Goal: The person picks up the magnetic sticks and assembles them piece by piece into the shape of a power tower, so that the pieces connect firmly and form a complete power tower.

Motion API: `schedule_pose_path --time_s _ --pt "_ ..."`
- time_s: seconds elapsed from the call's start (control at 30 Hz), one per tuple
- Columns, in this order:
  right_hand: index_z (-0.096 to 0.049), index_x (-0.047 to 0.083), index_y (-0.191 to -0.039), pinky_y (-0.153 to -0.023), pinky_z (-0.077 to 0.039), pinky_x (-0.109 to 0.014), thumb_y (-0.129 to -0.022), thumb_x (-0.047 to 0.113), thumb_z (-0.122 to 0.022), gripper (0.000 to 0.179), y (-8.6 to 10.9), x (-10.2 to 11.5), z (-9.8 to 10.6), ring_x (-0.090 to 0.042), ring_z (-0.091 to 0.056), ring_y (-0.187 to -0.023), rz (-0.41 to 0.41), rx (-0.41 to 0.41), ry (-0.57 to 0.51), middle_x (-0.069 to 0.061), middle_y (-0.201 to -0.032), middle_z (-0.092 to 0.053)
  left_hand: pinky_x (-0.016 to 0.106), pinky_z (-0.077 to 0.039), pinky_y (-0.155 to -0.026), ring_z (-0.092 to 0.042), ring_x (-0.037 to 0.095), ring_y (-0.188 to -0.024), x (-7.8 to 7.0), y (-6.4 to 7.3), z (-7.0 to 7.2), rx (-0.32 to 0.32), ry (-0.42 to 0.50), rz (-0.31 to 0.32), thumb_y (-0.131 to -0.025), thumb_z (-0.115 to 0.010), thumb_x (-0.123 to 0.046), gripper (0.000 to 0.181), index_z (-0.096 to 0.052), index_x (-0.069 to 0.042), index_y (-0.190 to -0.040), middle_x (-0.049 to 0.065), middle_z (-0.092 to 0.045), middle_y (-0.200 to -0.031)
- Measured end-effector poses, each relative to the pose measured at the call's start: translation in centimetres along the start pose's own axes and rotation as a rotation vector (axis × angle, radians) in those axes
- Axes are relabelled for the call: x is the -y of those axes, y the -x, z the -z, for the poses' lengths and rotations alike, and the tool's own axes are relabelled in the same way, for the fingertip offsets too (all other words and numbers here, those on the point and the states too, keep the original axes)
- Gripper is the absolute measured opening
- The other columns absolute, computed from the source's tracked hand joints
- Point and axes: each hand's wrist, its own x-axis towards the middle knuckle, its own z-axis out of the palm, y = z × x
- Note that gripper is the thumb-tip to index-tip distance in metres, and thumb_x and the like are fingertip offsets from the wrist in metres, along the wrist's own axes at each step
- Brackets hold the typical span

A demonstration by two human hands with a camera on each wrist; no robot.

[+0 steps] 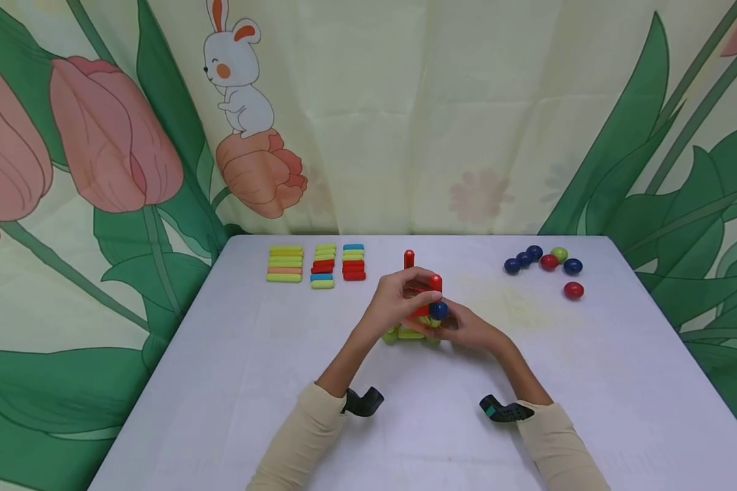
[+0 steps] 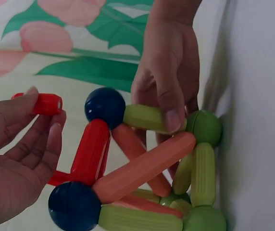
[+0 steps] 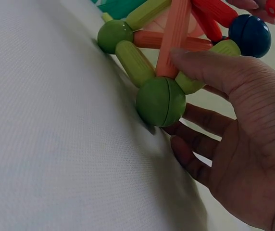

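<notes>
A frame of ribbed rods and balls [image 2: 142, 166] stands on the table, with green balls low down and dark blue balls above. Its rods are yellow-green, orange and red. My left hand [image 1: 399, 296] pinches a short red rod [image 2: 47, 104] between thumb and fingers, beside the upper part of the frame. From the other side, my right hand [image 3: 253, 125] grips the frame by a yellow-green rod [image 2: 144, 118] between a green ball [image 2: 204, 128] and a blue ball [image 2: 105, 108]. In the head view my hands hide much of the frame; another red rod [image 1: 409, 259] stands upright behind my left hand.
Rows of loose rods [image 1: 285, 262] in yellow-green, red, blue and orange lie at the back left of the white table [image 1: 270, 409]. Several loose balls [image 1: 548, 262] lie at the back right, a red ball [image 1: 574, 290] closest. A printed curtain [image 1: 393, 123] hangs behind.
</notes>
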Motion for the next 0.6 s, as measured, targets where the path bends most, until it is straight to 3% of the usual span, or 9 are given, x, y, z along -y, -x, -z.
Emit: schedule_pose_path --time_s 0.2,0.4,0.5,0.6 --pt "-0.043 0.01 -0.143 -0.098 -0.051 -0.047 -0.09 0.023 -0.07 0.061 0.0 -0.1 -0.1 -0.032 -0.058 -0.118 0.009 0.002 0.002 -0.016 -0.137 -0.056 0.019 -0.055 -0.081 -0.069 0.014 -0.095 0.4 -0.2 -1.0 0.021 -0.072 -0.04 -0.088 -0.073 -0.023 0.032 -0.067 -0.01 -0.117 0.005 -0.072 -0.107" --pt "-0.044 0.009 -0.142 -0.099 -0.05 -0.049 -0.09 0.02 -0.07 0.06 0.0 -0.1 -0.1 -0.033 -0.058 -0.118 0.019 -0.005 0.003 -0.016 -0.137 -0.056 0.018 -0.055 -0.081 -0.068 0.012 -0.098 0.5 -0.1 -1.0 0.031 -0.145 -0.086 -0.088 -0.073 -0.024 0.034 -0.067 -0.011 -0.119 0.003 -0.071 -0.11" --pt "-0.043 0.011 -0.143 -0.1 -0.049 -0.051 -0.089 0.02 -0.071 0.062 0.0 -0.2 0.0 -0.033 -0.057 -0.121 -0.006 -0.011 -0.007 -0.014 -0.137 -0.056 0.019 -0.055 -0.081 -0.067 0.01 -0.097 0.4 0.1 -0.5 0.009 -0.141 -0.099 -0.088 -0.072 -0.027 0.037 -0.066 -0.013 -0.122 0.001 -0.07 -0.112" --pt "-0.045 0.01 -0.141 -0.099 -0.049 -0.051 -0.088 0.02 -0.072 0.06 -0.1 -0.2 0.0 -0.031 -0.058 -0.116 -0.024 -0.009 -0.013 -0.013 -0.132 -0.059 0.024 -0.056 -0.083 -0.067 0.011 -0.097 0.8 0.2 0.6 -0.054 -0.102 -0.123 -0.089 -0.072 -0.027 0.039 -0.064 -0.014 -0.124 0.001 -0.07 -0.109"
